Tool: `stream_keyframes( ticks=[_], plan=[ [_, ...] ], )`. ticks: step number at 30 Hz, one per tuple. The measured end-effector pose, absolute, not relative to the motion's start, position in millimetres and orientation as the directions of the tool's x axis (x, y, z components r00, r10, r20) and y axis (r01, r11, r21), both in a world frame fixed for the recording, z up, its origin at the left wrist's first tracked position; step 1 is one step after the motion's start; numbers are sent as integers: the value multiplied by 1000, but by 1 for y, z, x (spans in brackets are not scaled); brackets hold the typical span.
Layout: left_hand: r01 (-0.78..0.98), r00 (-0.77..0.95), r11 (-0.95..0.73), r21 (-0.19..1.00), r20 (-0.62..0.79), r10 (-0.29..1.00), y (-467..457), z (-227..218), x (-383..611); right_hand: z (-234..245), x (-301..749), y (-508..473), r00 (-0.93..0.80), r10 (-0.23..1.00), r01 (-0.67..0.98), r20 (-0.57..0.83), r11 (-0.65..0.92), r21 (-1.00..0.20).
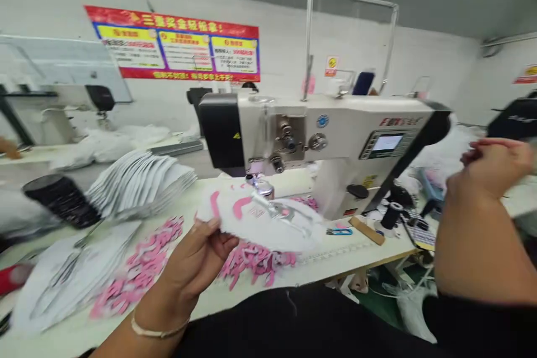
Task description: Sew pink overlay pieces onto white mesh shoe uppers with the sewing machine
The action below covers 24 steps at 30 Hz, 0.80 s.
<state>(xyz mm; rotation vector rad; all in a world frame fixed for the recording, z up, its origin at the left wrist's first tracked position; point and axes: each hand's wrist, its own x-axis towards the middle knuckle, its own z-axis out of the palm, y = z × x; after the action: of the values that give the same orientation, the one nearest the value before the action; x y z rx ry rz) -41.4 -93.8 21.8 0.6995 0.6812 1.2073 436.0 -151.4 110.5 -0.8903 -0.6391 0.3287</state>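
My left hand (197, 260) pinches the left edge of a white fabric piece (260, 224) with pink curved trims, held flat at the needle post of the white sewing machine (335, 134). My right hand (490, 170) is raised at the right, level with the machine's end, blurred; its fingers look curled and I cannot make out whether anything is in them. Pink cut pieces (145, 265) lie scattered on the table beside and under the fabric.
A fanned stack of white fabric pieces (142, 182) lies at the left, with more white sheets (62, 279) nearer me. A dark thread spool (61, 198), blue snips (339, 231) and a black bobbin (391, 215) are on the table (356, 251). Another sewing machine (67, 106) stands behind.
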Motion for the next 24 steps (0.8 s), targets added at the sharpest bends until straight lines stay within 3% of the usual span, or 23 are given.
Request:
stream_keyframes(
  ticks=[2, 4, 5, 6, 7, 8, 10, 12, 15, 18, 20, 22, 24],
  plan=[
    [-577, 264, 207, 790, -59, 963, -93, 20, -41, 78, 402, -154, 691, 597, -7, 408, 569, -822],
    [-560, 300, 189, 807, -15, 954, -94, 14, -39, 43, 356, -156, 453, 818, -5, 354, 399, -917],
    [-549, 308, 176, 817, 1, 952, -95, 10, -38, 28, 331, -156, 281, 921, -7, 270, 284, -959],
    [-537, 307, 159, 829, 16, 952, -96, 6, -36, 16, 307, -154, -65, 993, 9, 102, 103, -995],
    [-520, 303, 137, 843, 32, 953, -97, 1, -35, 9, 285, -150, -323, 946, -4, -2, -3, -1000],
    [-496, 299, 106, 862, 56, 952, -98, -3, -34, 5, 267, -144, -387, 922, -94, 22, -16, -995],
    [-414, 315, 28, 910, 115, 942, -101, -11, -37, 7, 242, -128, -228, 966, -320, 125, 47, -946],
    [-277, 366, -19, 961, 124, 922, -102, -15, -46, 15, 231, -112, -130, 982, -409, 136, 72, -909],
    [-46, 521, 49, 998, -18, 854, -101, -14, -67, 24, 227, -90, -198, 977, -436, 80, -15, -900],
    [-65, 617, 184, 981, -106, 780, -90, -11, -85, 22, 224, -72, -364, 930, -426, 58, -110, -898],
    [-168, 492, 232, 958, -123, 862, -77, -14, -90, 16, 221, -61, -423, 905, -429, 43, -158, -889],
    [-217, 197, 166, 962, -123, 973, -62, -19, -89, 8, 219, -50, -423, 906, -441, 13, -193, -876],
    [-165, -37, 63, 984, -70, 997, -49, -21, -82, 1, 219, -40, -416, 909, -446, -21, -225, -866]
  ],
)
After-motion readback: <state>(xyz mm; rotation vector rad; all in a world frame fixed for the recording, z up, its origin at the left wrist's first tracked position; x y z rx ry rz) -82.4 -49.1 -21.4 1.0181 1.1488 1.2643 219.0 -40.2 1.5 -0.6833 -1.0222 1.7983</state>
